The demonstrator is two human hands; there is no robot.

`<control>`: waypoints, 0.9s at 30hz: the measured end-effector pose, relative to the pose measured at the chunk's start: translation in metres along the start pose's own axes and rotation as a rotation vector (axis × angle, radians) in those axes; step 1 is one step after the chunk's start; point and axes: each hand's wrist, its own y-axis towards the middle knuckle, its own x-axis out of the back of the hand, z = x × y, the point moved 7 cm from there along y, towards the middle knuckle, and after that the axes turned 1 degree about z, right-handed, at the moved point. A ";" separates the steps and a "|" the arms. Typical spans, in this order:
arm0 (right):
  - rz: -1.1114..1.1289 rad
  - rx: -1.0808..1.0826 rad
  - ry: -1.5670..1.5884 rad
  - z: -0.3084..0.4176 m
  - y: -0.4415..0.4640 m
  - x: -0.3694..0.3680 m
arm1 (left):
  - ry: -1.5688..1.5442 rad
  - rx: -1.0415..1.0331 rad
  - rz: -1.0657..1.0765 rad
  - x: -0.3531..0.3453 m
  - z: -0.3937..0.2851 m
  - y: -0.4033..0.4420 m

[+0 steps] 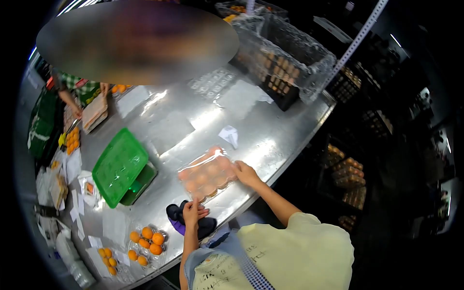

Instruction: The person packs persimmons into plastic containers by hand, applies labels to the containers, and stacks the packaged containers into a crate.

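Note:
A clear plastic tray of round orange-pink fruit (208, 174) lies on the metal table (275, 137) in front of me. At its right end, my right hand (247, 174) touches the edge, fingers together on the plastic. My left hand (194, 212) is at the tray's near left corner, its fingers partly spread and thumb by the edge. Beneath and beside that hand lie black and purple items (205, 226). White crumpled paper (228, 136) sits just beyond the tray.
A green lid or tray (120, 166) stands at the left. Loose oranges in clear packs (147, 240) lie near the front edge. A plastic-lined crate (285, 63) stands at the back right. Another person's hands (72, 106) are at the far left.

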 end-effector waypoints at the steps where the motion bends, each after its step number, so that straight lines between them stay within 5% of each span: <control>1: 0.132 -0.091 0.055 -0.023 -0.004 -0.010 | -0.009 0.005 -0.016 -0.001 0.002 -0.001; 5: 0.161 -0.536 0.943 -0.051 -0.051 -0.043 | -0.183 -0.161 -0.118 0.004 0.016 0.002; 8: 0.129 -0.602 1.237 -0.075 -0.053 -0.077 | -0.161 -0.204 -0.131 0.006 0.019 0.003; 27: 0.056 -0.488 1.079 -0.064 -0.050 -0.056 | -0.129 -0.243 -0.111 0.003 0.017 -0.003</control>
